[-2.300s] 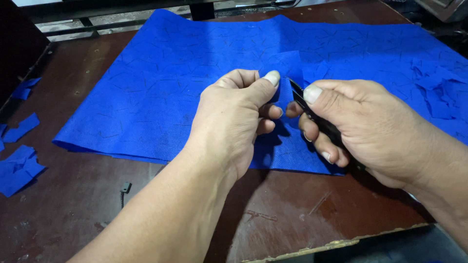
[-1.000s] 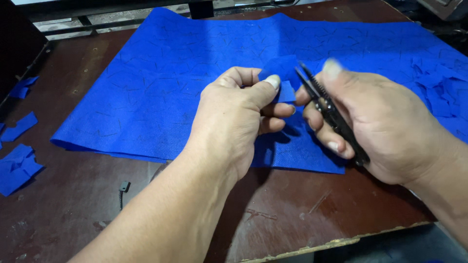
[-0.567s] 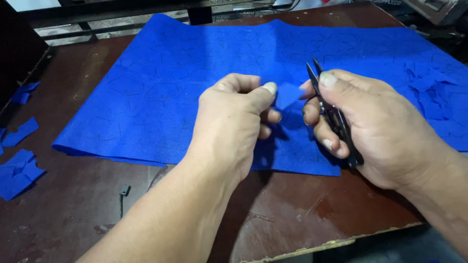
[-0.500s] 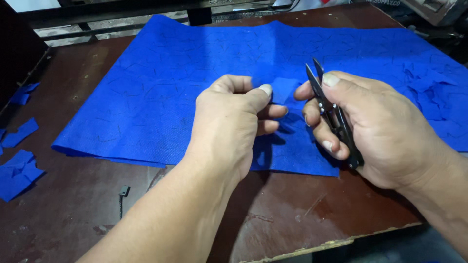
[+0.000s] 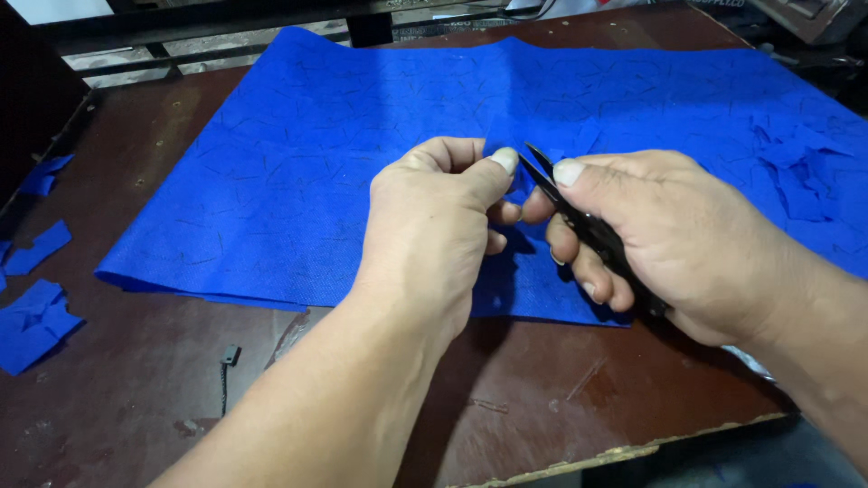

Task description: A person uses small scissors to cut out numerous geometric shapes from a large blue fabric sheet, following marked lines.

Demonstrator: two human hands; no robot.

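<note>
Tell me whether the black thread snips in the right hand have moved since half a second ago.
Yes. The black thread snips have tipped left toward the left hand, their points now by its thumb over the blue fabric sheet.

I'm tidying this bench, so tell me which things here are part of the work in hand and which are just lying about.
In use:
- left hand, pinching a small blue piece
- right hand, gripping black snips
- large blue fabric sheet under both hands

Lying about:
- blue scraps at the table's left edge
- blue offcuts on the sheet, right
- small black bit on the brown table
</note>
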